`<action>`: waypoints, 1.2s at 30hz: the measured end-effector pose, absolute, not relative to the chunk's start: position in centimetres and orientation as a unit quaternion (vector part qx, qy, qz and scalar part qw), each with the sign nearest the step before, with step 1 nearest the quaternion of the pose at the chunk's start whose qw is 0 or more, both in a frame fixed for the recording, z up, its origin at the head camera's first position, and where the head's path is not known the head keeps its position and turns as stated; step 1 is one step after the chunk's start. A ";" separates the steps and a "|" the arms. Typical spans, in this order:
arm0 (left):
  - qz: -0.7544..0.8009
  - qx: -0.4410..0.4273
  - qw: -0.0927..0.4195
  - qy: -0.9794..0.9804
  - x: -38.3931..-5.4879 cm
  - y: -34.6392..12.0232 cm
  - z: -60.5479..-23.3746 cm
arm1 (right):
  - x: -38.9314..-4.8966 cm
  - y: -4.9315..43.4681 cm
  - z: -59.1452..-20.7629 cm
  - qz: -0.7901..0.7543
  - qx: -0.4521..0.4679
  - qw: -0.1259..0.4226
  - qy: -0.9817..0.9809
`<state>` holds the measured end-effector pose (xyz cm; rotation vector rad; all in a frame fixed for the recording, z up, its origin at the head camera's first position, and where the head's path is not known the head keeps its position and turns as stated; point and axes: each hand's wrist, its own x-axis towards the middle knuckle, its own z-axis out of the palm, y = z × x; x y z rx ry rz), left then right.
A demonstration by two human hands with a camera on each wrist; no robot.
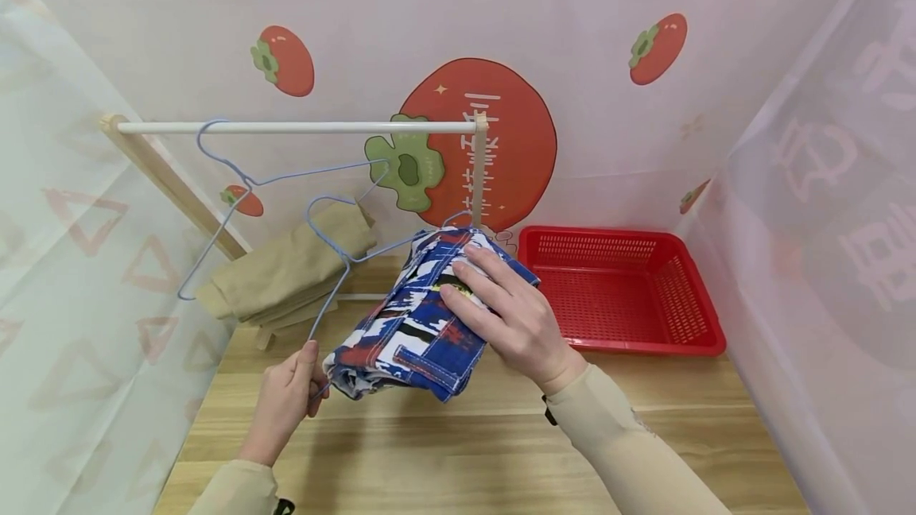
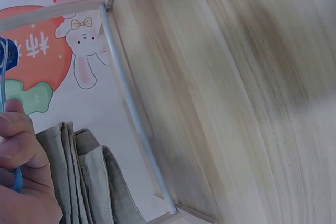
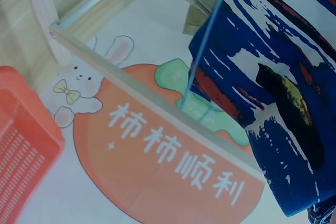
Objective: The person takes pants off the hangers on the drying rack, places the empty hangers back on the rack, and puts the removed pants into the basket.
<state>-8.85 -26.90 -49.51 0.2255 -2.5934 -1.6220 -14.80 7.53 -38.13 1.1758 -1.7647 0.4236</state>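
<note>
Snugly, slim blue hanger [image 1: 347, 260] in curled left fingers [image 1: 304, 364], folded printed cloth [image 1: 418, 320] in clasped right fingers [image 1: 494, 295]

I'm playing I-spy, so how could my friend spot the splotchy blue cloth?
Find the long white bar in the head view. Below its right end, a folded cloth is under the person's right hand. Unlike the plain tan clothes to its left and the red basket to its right, it's blue splashed with white and red.
</note>
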 end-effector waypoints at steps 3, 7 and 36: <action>-0.519 0.070 0.042 -0.851 -8.9 -26.9 -49.6 | -14.6 7.7 -37.7 0.176 0.483 0.468 -0.718; -0.494 0.067 0.056 -0.865 -8.9 -27.1 -49.7 | -14.4 7.8 -37.3 0.176 0.489 0.469 -0.714; -0.453 -0.052 0.161 -0.875 -11.0 -27.6 -45.1 | -13.8 11.4 -37.1 0.134 0.478 0.423 -0.758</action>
